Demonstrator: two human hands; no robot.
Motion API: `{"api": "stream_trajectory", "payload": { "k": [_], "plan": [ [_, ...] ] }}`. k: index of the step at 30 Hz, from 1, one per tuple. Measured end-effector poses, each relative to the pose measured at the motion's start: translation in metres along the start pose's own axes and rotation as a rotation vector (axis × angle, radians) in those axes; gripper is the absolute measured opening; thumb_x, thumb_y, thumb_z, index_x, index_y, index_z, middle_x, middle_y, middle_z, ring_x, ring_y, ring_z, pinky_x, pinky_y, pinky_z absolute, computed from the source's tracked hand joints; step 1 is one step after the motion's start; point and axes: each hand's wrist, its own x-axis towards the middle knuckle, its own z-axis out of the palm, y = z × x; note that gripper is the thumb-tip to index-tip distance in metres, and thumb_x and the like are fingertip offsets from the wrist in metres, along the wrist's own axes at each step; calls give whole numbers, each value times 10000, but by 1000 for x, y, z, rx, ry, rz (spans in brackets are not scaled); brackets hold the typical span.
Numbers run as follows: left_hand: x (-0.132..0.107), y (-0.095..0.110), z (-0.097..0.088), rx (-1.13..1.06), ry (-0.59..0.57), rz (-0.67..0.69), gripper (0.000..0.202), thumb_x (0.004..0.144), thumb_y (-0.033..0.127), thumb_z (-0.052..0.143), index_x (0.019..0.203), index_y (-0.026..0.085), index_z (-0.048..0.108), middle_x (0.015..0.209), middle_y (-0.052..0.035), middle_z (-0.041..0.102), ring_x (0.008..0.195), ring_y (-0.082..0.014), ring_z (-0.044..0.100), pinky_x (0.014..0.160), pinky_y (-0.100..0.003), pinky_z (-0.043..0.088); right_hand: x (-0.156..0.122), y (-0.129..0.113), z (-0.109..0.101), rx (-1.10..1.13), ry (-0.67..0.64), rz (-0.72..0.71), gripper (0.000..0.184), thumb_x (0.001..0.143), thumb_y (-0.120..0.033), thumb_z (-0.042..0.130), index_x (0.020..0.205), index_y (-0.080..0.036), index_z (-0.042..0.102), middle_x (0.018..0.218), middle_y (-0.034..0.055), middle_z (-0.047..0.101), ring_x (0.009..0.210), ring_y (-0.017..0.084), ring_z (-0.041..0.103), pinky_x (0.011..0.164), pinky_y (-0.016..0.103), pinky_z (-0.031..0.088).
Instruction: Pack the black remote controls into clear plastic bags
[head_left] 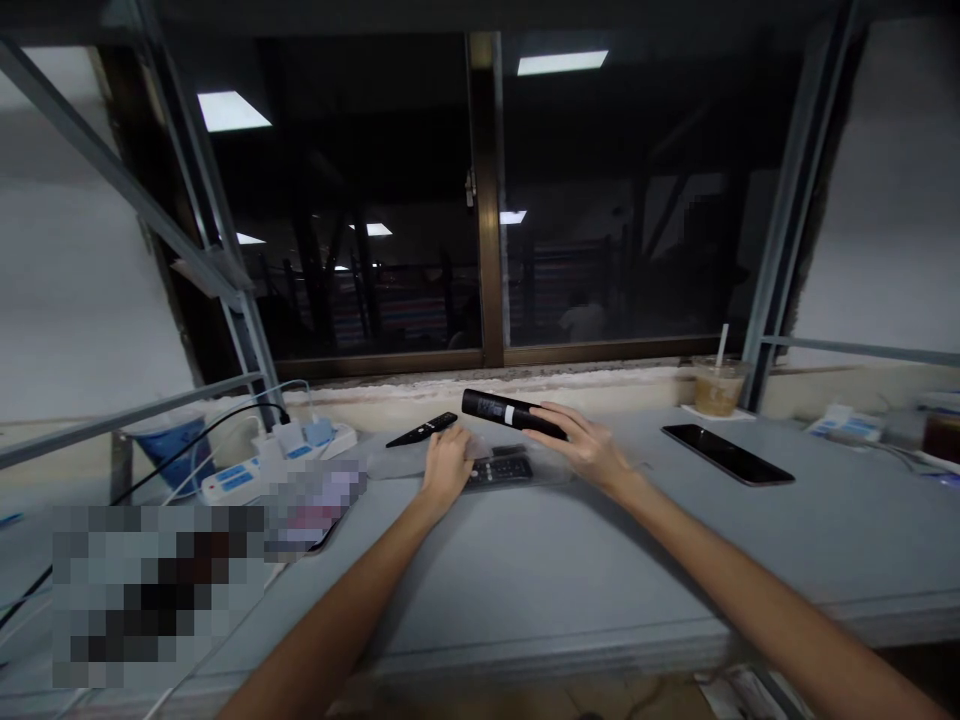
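Observation:
My right hand (589, 448) holds a black remote control (501, 412) tilted above the table, with a printed label and a white sticker on the side towards me. My left hand (448, 465) rests low on the table, its fingers curled on a clear plastic bag (390, 463); the fingertips are partly hidden. Beside that hand, under the raised remote, a second remote (510, 469) lies with its buttons up, in or under clear plastic. Just beyond the left hand lies a third black remote (422, 430), placed at a slant.
A dark phone (727, 454) lies to the right, with a drink cup and straw (718, 388) behind it. On the left are a power strip (247, 475) with plugs and cables, a blue cup (172, 450) and a blurred-out phone (319, 510). Metal shelf posts flank the window.

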Motion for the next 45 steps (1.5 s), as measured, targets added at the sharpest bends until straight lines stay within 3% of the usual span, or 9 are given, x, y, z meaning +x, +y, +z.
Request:
{"api": "stream_trajectory", "payload": {
  "k": [4, 8, 13, 19, 25, 30, 36, 41, 45],
  "plan": [
    [-1, 1, 2, -35, 5, 4, 153, 747, 64, 457, 777, 197, 525, 851, -35, 622, 852, -201, 561, 770, -322, 345, 3, -4, 1, 94, 99, 54, 398, 848, -87, 404, 1103, -315, 609, 1185, 24, 587, 1123, 190, 510, 872, 360, 483],
    [-3, 5, 3, -58, 32, 5, 200, 755, 127, 516, 939, 203, 527, 961, -33, 631, 943, -207, 548, 826, -342, 320, 9, -6, 4, 290, 373, 476, 234, 825, -252, 496, 1024, -214, 613, 1002, 64, 641, 843, 180, 613, 622, 282, 523],
    [-4, 10, 2, -56, 57, -11, 209, 791, 318, 551, 968, 208, 528, 966, -38, 636, 943, -221, 551, 839, -365, 315, 12, 5, 6, 632, 644, 963, 297, 760, -411, 524, 950, -188, 569, 720, 0, 590, 455, 93, 513, 339, 191, 337],
    [-4, 12, -1, -52, 65, 22, 214, 797, 308, 546, 989, 213, 531, 969, -32, 639, 936, -220, 545, 790, -348, 342, 11, 15, 8, 892, 643, 1237, 207, 639, -352, 540, 751, -181, 571, 417, -70, 446, 315, 74, 373, 308, 194, 214],
    [-4, 20, -9, -23, 83, 85, 262, 736, 209, 579, 996, 220, 545, 976, -35, 632, 937, -229, 538, 783, -350, 350, 12, 8, 10, 892, 556, 1236, 156, 602, -313, 535, 661, -175, 580, 414, -69, 421, 313, 71, 362, 312, 212, 192],
    [-6, 25, -13, -53, 48, 169, 202, 778, 314, 558, 948, 206, 580, 900, -27, 657, 838, -198, 584, 780, -350, 342, 10, 9, 11, 849, 564, 1220, 146, 620, -314, 540, 674, -180, 564, 405, -68, 437, 329, 84, 402, 319, 203, 241],
    [-7, 29, -12, -67, 31, 179, 246, 777, 405, 547, 894, 193, 595, 847, -29, 669, 801, -196, 601, 773, -353, 338, 12, 3, 7, 760, 477, 1147, 144, 662, -312, 522, 666, -176, 569, 415, -66, 443, 322, 81, 403, 312, 199, 269],
    [-8, 35, -12, -75, -48, 148, 253, 740, 399, 584, 852, 175, 547, 846, -42, 659, 835, -207, 599, 793, -345, 355, 14, -3, 2, 903, 388, 1055, 316, 733, -465, 464, 680, -168, 559, 435, -41, 478, 313, 98, 441, 304, 210, 311],
    [-8, 36, -13, -36, -131, 83, 250, 763, 383, 552, 892, 173, 508, 846, -60, 653, 830, -220, 603, 791, -333, 377, 14, -6, 1, 1036, 298, 1028, 329, 729, -461, 475, 700, -152, 583, 487, -16, 532, 341, 120, 502, 313, 222, 350]
  ]
}}
